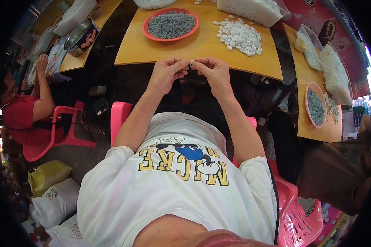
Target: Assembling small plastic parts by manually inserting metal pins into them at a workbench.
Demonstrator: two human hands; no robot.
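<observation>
Just off the front edge of the yellow table, my left hand and my right hand meet at their fingertips. Both pinch one small pale piece, too small to make out in detail. Beyond my left hand stands a round orange-red tray, heaped with small grey pieces. A loose pile of white oval plastic pieces with holes lies on the table past my right hand.
Behind the white pile is a clear bin of white pieces. To the left, a person in red works beside a round tin. Another table at right bears a pink bowl. Sacks lie lower left.
</observation>
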